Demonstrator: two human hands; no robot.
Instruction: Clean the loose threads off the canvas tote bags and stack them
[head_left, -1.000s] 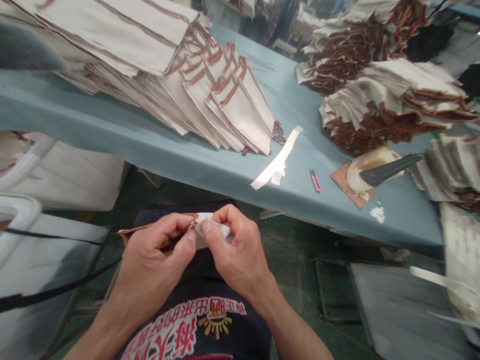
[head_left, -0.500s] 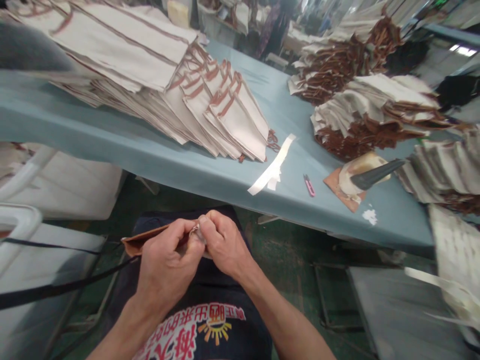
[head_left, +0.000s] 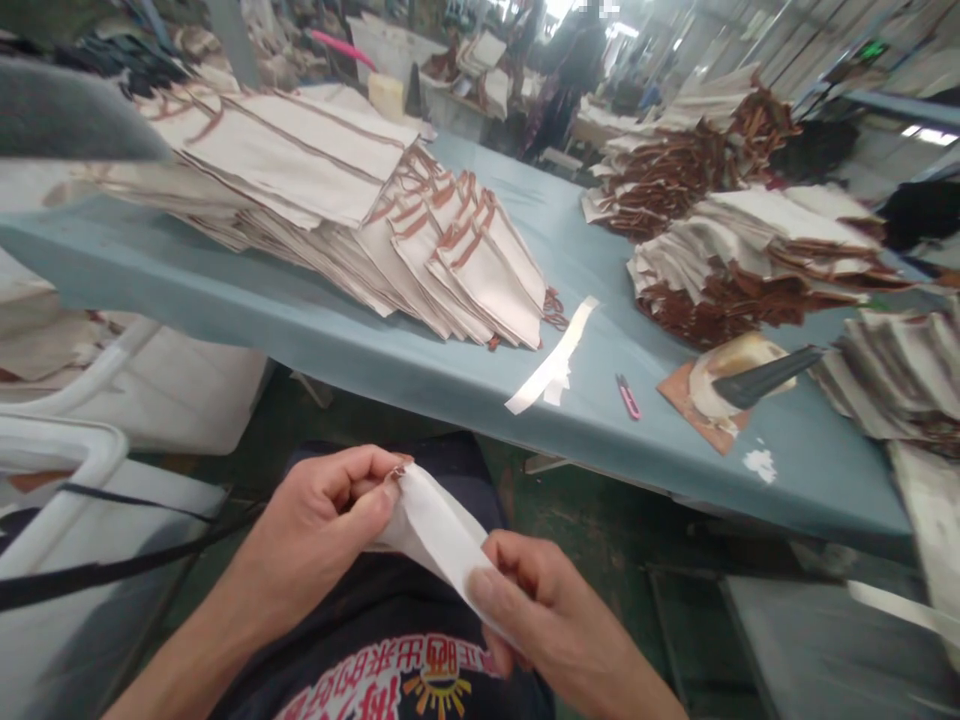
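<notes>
My left hand is closed in a pinch on one end of a white strip over my lap. My right hand grips the strip's lower end, pulled down and to the right, so the strip stretches between the two hands. A brown piece seen earlier under the left hand is hidden now. Ahead stands the blue-grey table with a fanned stack of cream bags with brown straps.
On the table lie a loose white strip, a small pink cutter, a brown pad with a dark tool and more bag piles. White chair frames stand at my left. Another person stands far behind the table.
My right hand has drawn away from the left, down and right, peeling the white strip out long. The brown piece is no longer visible. The view has tilted up slightly.
</notes>
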